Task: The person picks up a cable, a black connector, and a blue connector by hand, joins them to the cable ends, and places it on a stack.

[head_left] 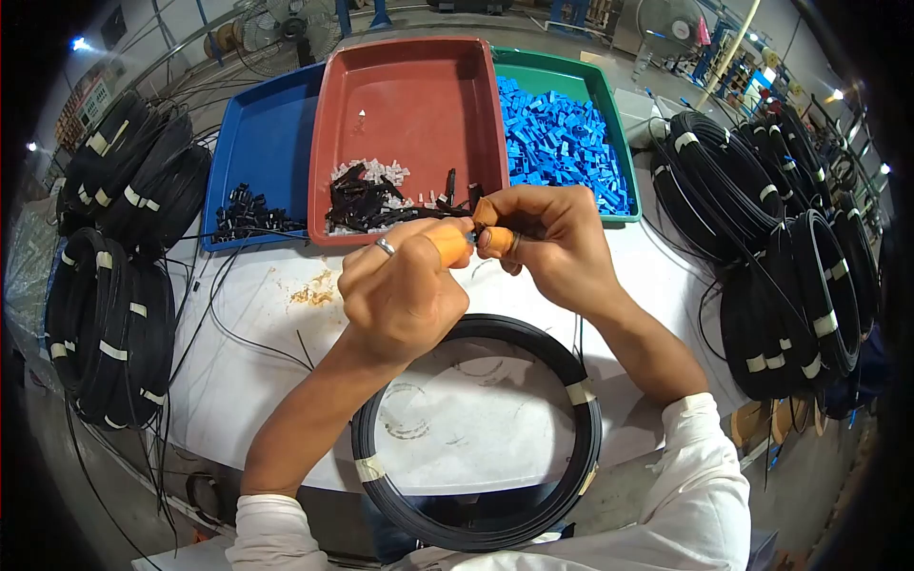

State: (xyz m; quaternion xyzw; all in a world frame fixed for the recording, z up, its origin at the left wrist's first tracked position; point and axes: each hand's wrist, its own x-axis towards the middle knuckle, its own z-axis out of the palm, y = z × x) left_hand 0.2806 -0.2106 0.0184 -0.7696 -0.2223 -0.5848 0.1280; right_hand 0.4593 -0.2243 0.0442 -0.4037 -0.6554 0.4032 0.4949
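Note:
My left hand (405, 281), with a ring and orange finger tape, is closed in a pinch above the table. Fingertip to fingertip with it, my right hand (562, 243) is also pinched shut, with orange tape on its thumb and index finger. Between the fingertips shows a bit of a small blue piece (473, 236); the fingers cover most of it. Below the hands, a coil of black cable (592, 428), bound with pale tape, lies on the white table (257, 381) and overhangs its front edge.
A blue tray (271, 114) holds small black parts. The red tray (409, 105) has black and clear pieces; the green tray (617, 143) holds many blue plastic pieces. Coils of black cable (114, 324) stand at left, with more coils (714, 181) at right. Loose cables cross the table's left side.

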